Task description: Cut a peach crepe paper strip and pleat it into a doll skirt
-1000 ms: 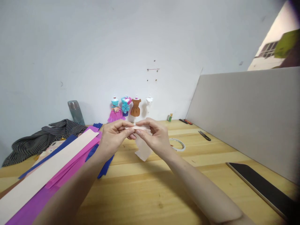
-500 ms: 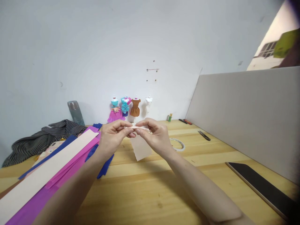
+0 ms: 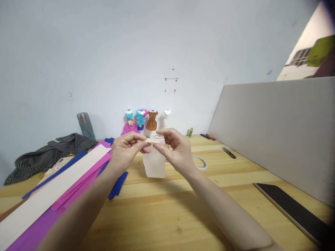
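My left hand (image 3: 126, 148) pinches a pale pink strip of crepe paper (image 3: 155, 139) between thumb and fingers. Its upper part is gathered into a narrow stack of pleats, held above the table. A flat, unpleated length of the strip hangs down below my hands. Around the right end of the pleats, my right hand (image 3: 178, 148) has its thumb and forefinger apart; whether its other fingers touch the paper is hidden.
Crepe paper strips (image 3: 70, 181) lie at left beside striped cloth (image 3: 52, 151) and a flask (image 3: 86, 126). Small dress forms (image 3: 151, 120) stand at the wall. Right are a tape roll (image 3: 201, 162), snips (image 3: 229, 152), a dark tablet-like slab (image 3: 293, 212) and a white panel (image 3: 274, 129).
My right thumb and forefinger have parted from their pinch, so the pleats show between my hands. The hanging paper has swung slightly left. My left hand keeps its pinch.
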A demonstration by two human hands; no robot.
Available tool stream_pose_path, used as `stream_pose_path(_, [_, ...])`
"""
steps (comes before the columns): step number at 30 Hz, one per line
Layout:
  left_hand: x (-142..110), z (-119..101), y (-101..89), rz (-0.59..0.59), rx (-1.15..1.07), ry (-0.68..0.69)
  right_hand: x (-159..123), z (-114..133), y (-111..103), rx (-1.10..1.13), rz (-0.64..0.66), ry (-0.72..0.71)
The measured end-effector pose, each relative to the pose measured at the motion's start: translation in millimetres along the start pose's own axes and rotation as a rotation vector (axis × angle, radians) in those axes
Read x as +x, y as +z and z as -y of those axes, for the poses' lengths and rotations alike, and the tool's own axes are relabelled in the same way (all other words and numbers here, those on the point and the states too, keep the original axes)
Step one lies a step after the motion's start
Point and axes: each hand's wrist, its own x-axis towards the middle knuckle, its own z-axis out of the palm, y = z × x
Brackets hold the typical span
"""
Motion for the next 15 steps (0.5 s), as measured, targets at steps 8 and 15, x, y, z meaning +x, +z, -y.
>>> stream_pose_path(8, [-2.5,-0.5,2.8,-0.004,-0.001,-0.016,-1.8,-2.3,-0.6,-0.017,-0.066,-0.043])
stream_pose_path(15, [-0.9,-0.3,2.0,-0.016,-0.025,-0.027,-0.6,2.2,-1.8,-0.088,-0.03,-0.106])
